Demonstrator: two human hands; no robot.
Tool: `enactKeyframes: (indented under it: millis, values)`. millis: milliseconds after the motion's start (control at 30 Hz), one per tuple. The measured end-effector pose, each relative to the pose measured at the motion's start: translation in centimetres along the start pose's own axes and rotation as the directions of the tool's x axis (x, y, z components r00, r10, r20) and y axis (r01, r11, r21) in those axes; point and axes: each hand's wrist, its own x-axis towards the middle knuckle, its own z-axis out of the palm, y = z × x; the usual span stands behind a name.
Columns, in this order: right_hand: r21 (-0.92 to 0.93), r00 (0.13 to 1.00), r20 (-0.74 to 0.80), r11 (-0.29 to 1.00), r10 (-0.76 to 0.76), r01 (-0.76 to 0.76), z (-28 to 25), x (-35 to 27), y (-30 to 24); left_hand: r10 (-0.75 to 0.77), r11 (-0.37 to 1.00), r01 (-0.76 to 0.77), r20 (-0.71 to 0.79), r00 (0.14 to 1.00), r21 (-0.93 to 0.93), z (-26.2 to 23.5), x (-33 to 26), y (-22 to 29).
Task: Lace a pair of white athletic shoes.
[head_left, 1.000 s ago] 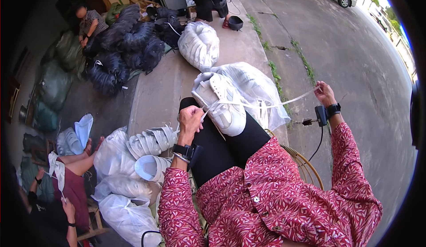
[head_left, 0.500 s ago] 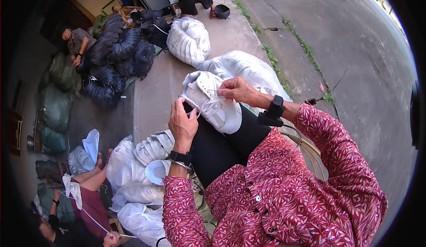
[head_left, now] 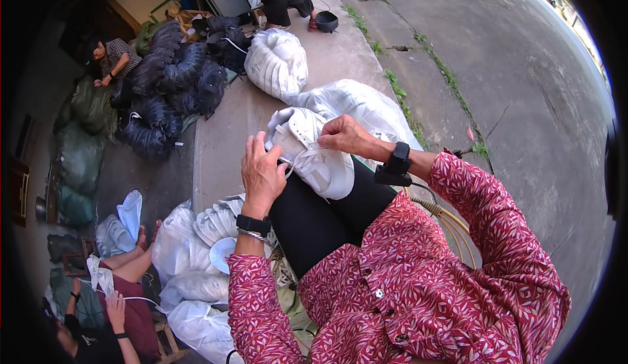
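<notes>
I have a white shoe lying on my lap, propped across my black-trousered thigh so that its laced top faces me and both hands can get at it. My left hand lies against the near side of the shoe with the fingers loosely spread, not clenched, steadying it so it does not roll off my leg; a thin white lace runs just past its fingertips. My right hand comes over the top of the shoe and is closed in a pinch on that lace, right where it meets the upper, which keeps it taut and close to the eyelets. I cannot tell which eyelet the lace sits in. Just beyond my knee lies a big white sack, near enough to reach, and another bulging white sack stands further along the concrete ledge. To my left, low down, are more white bags with stacked white shoe parts. A heap of black bundles sits well apart, where other people work.
</notes>
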Motion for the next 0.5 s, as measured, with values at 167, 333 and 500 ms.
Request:
enactKeyframes:
  millis: [167, 333, 500]
  values:
    - [-0.215, 0.984, -0.082, 0.967, -0.156, 0.135, 0.6, 0.6, -0.8, -0.189, 0.978, 0.194, 0.070, 0.979, -0.077, 0.7, 1.2, 0.1]
    - [-0.555, 0.919, 0.004, 0.764, -0.394, 0.329, 0.8, 0.6, -2.1, -0.364, 0.931, 0.339, 0.339, 0.867, 0.134, 1.4, 3.2, 2.0]
    - [-0.647, 0.839, 0.100, 0.606, -0.535, 0.464, 1.4, 1.0, -2.0, -0.325, 0.941, 0.316, 0.062, 0.944, 0.119, 2.4, 1.9, 2.8]
